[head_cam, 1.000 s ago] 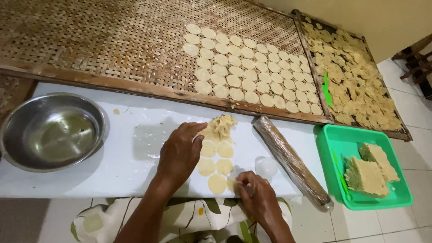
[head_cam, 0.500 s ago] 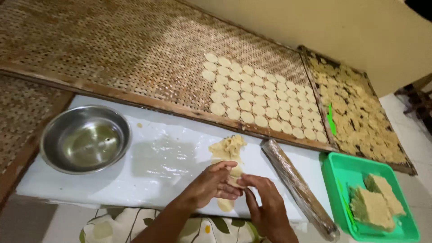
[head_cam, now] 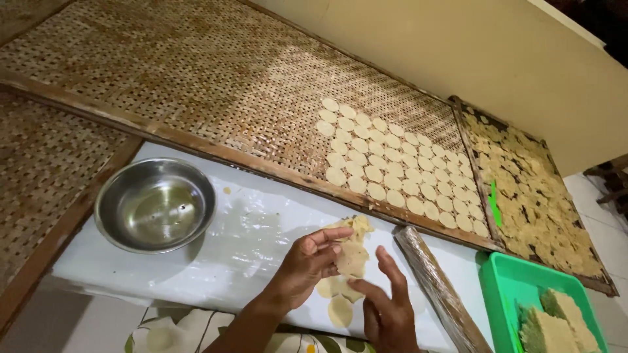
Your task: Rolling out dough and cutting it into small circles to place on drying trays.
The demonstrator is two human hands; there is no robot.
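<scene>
My left hand holds a thin round dough disc lifted off the white plastic sheet. My right hand is just below it, fingers spread, its fingertips touching the disc's lower edge. More cut discs lie on the sheet under my hands, and a clump of dough scraps sits just beyond them. Rows of pale discs are laid out on the woven bamboo tray ahead.
An empty steel bowl stands on the sheet at the left. A plastic-wrapped rolling pin lies to the right of my hands. A green plastic tray with dough slabs sits at the right. A second woven tray holds dried pieces.
The view has tilted up and to the left. My left hand has left the sheet and now holds a disc in the air, with my right hand at it.
</scene>
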